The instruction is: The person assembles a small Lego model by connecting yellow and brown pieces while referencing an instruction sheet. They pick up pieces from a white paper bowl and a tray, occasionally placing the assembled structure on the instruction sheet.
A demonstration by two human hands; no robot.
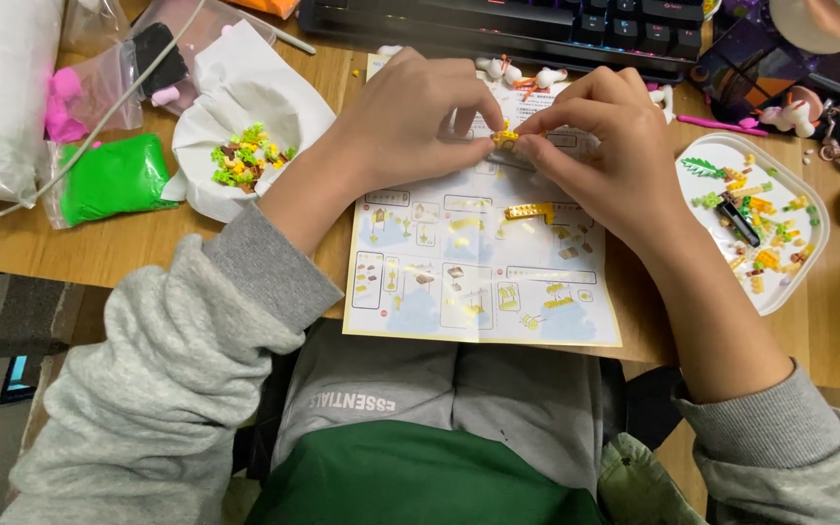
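My left hand [410, 122] and my right hand [605, 146] meet above an instruction sheet [483, 282] on the wooden desk [128, 243]. Both pinch a small yellow brick piece [506, 137] between their fingertips. A second yellow brick piece [529, 210] lies flat on the sheet just below the hands, touching neither. Both forearms wear grey sleeves.
A white bowl-like wrapper [245, 117] with green and yellow small bricks sits left. A white tray [789, 277] of mixed small bricks sits right. A keyboard [498, 24] lies at the back. Green [114, 180] and pink bags lie far left, small white figures near the keyboard.
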